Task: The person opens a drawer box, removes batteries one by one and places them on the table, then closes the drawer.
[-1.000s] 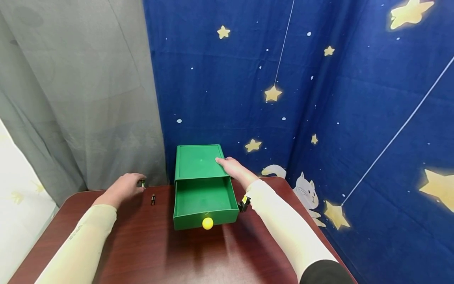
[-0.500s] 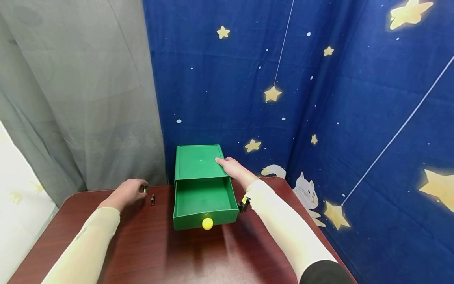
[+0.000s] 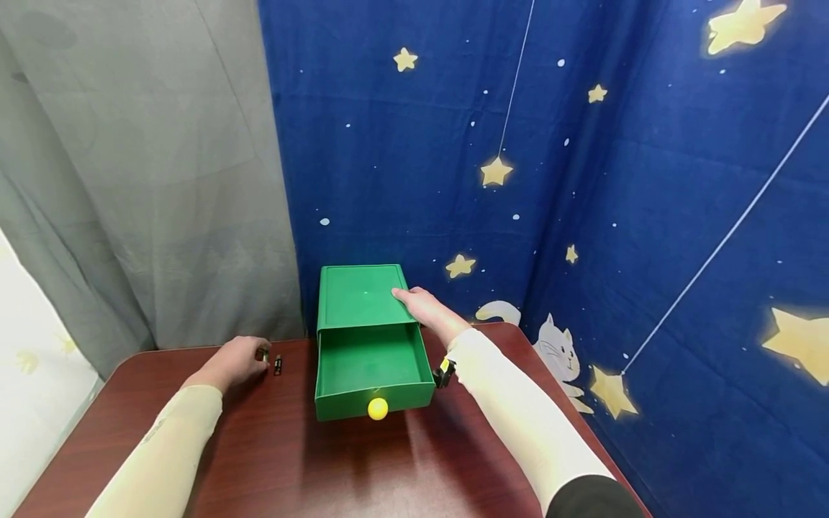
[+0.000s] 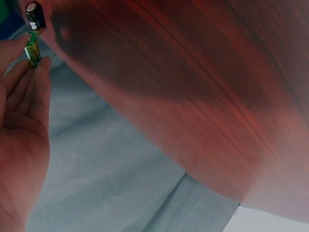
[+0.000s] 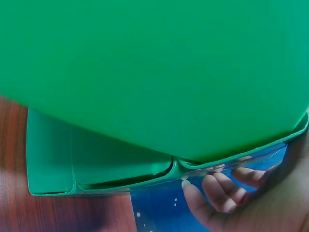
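Note:
My left hand (image 3: 236, 360) is low over the left part of the table, pinching a small green battery (image 4: 32, 49) between thumb and fingertips. Just beyond it, a black battery (image 4: 35, 17) is on the wood; in the head view this black battery (image 3: 278, 365) is right of the fingers. A green drawer box (image 3: 363, 293) stands at mid-table, its drawer (image 3: 372, 360) pulled out and bare inside. My right hand (image 3: 427, 306) holds the box's right side, thumb on the top; in the right wrist view bent fingers (image 5: 219, 191) lie along the side wall.
The drawer's front has a round yellow knob (image 3: 378, 409). The brown wooden table (image 3: 272, 453) ends at a grey curtain (image 3: 214, 180) and a blue star-patterned curtain (image 3: 401, 158) behind. A black and yellow object (image 3: 443, 373) sits by my right wrist.
My left hand has moved slightly right and nearer with the green battery, coming closer to the black battery. The right hand and the drawer box have stayed still.

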Available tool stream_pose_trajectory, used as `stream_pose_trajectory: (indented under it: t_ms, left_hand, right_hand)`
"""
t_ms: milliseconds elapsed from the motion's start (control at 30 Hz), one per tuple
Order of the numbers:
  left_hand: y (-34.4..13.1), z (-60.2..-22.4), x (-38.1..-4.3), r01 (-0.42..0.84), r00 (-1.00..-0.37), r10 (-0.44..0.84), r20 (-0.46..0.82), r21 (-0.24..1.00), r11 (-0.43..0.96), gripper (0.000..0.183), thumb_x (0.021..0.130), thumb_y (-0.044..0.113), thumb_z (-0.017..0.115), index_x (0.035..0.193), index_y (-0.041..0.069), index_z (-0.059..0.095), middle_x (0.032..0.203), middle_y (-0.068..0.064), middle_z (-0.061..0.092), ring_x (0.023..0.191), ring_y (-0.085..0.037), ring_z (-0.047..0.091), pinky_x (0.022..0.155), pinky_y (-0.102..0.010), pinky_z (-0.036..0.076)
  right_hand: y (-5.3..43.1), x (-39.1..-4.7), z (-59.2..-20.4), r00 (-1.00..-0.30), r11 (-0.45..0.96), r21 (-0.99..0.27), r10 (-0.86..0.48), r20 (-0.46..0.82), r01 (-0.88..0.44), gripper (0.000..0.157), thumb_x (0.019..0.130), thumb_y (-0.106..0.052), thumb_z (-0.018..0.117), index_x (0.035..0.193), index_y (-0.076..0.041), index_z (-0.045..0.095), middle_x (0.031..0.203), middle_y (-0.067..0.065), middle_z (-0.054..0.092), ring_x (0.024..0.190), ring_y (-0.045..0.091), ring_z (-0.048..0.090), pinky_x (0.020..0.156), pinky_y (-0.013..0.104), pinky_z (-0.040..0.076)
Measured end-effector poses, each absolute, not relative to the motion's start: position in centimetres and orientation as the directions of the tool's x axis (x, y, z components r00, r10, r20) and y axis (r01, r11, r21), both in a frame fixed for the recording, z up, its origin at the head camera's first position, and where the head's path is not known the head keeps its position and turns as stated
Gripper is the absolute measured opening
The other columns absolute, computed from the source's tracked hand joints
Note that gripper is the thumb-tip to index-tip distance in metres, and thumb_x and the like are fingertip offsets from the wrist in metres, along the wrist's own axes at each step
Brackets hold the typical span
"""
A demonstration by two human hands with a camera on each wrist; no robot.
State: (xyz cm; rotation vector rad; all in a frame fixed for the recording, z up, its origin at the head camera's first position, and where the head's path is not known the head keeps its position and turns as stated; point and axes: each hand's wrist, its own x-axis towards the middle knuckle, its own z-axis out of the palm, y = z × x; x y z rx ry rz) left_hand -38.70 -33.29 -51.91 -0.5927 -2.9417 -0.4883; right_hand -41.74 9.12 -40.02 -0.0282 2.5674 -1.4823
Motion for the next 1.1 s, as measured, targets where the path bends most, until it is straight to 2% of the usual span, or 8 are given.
stream_pose_trajectory:
  t_ms: [700, 1100]
  left_hand:
    - [-33.0, -53.5, -39.2, 0.347, -0.937, 0.337, 0.093, 0.353, 0.869, 0.032, 0.091, 0.002, 0.083, 0.121, -0.006, 0.076, 0.114, -0.024, 0.075, 0.102, -0.040, 0.071, 0.092, -0.061, 0.058]
    - [-33.1, -53.5, -39.2, 0.341, -0.936, 0.346, 0.067, 0.418, 0.842, 0.038, 0.090, -0.002, 0.080, 0.127, -0.009, 0.073, 0.116, -0.025, 0.075, 0.104, -0.038, 0.070, 0.091, -0.058, 0.058]
  right_hand:
    - [9.1, -41.7, -40.0, -0.985, 0.528, -0.846, -0.094, -0.147, 0.076, 0.071, 0.111, -0.057, 0.057, 0.156, -0.002, 0.054, 0.147, 0.020, 0.063, 0.134, 0.035, 0.063, 0.113, 0.051, 0.051]
    - [9.1, -42.0, -40.0, -0.985, 0.542, -0.837, -0.094, -0.146, 0.072, 0.072, 0.111, -0.057, 0.056, 0.157, -0.001, 0.053, 0.150, 0.021, 0.061, 0.136, 0.036, 0.061, 0.116, 0.051, 0.049]
